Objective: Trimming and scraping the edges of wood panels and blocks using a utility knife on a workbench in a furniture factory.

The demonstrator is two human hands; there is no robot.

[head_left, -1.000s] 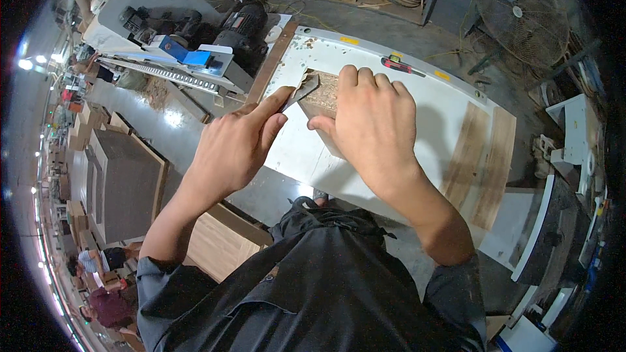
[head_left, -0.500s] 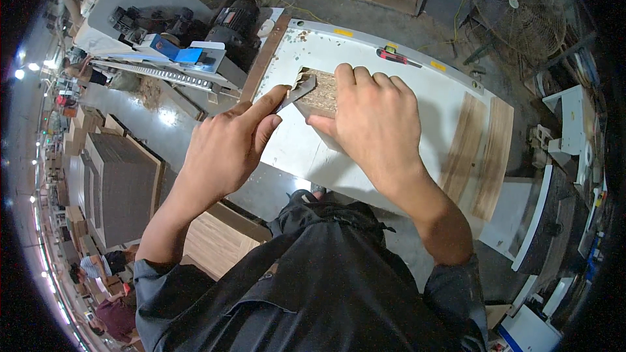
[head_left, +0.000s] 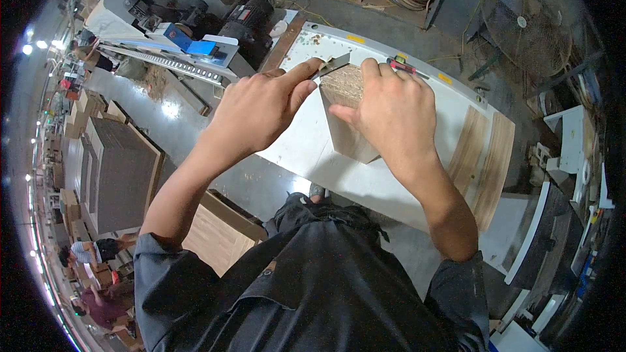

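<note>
My left hand (head_left: 257, 107) is closed around a flat metal blade (head_left: 338, 62), its index finger stretched along it and the thumb below. The blade's handle, if any, is hidden in the hand. It lies at the far edge of the top of a particleboard block (head_left: 347, 132); whether it touches the block I cannot tell. That block stands on end on the white worktable (head_left: 300, 150), with rough chipboard on top and a pale wood-grain face towards me. Gripping the block's right side is my right hand (head_left: 401, 114), thumb on the near face, fingers over the far edge.
A metal spirit level (head_left: 365, 42) runs along the table's far edge, a red and black tool (head_left: 402, 65) beside it. Chips (head_left: 306, 40) lie at the far left. Two wood-grain strips (head_left: 490, 169) rest at the right. A machine with a motor (head_left: 248, 21) stands beyond the left end.
My left hand and the blade have moved away from me and to the right. The block has shifted right, and more of its near face shows.
</note>
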